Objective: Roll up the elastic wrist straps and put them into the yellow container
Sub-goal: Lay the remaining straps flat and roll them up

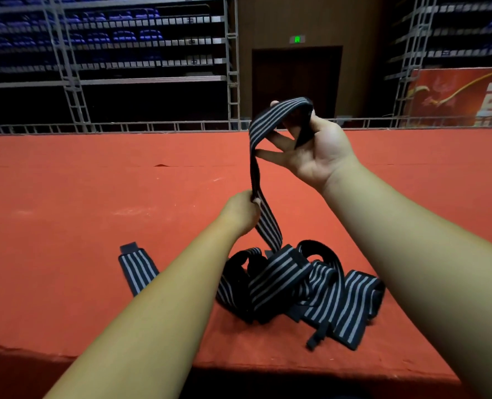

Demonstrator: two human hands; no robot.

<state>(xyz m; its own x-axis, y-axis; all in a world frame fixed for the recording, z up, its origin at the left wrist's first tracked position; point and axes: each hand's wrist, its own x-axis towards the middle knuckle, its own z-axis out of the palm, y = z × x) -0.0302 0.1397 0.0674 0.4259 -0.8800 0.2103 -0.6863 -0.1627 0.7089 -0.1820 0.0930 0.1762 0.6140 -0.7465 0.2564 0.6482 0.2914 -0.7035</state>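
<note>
The right hand [317, 151] is raised with the palm towards the camera, its lower fingers spread, while the thumb pinches the plain black end of one black elastic wrist strap with grey lengthwise stripes [260, 125], which loops over the upper fingers. The strap hangs down to the left hand [242, 211], whose curled fingers grip it mid-length, and its lower end reaches a loose pile of similar striped straps [311, 286] on the red cloth-covered table [95, 197]. One further striped strap [136, 269] lies flat left of the pile, partly hidden by the left forearm.
</note>
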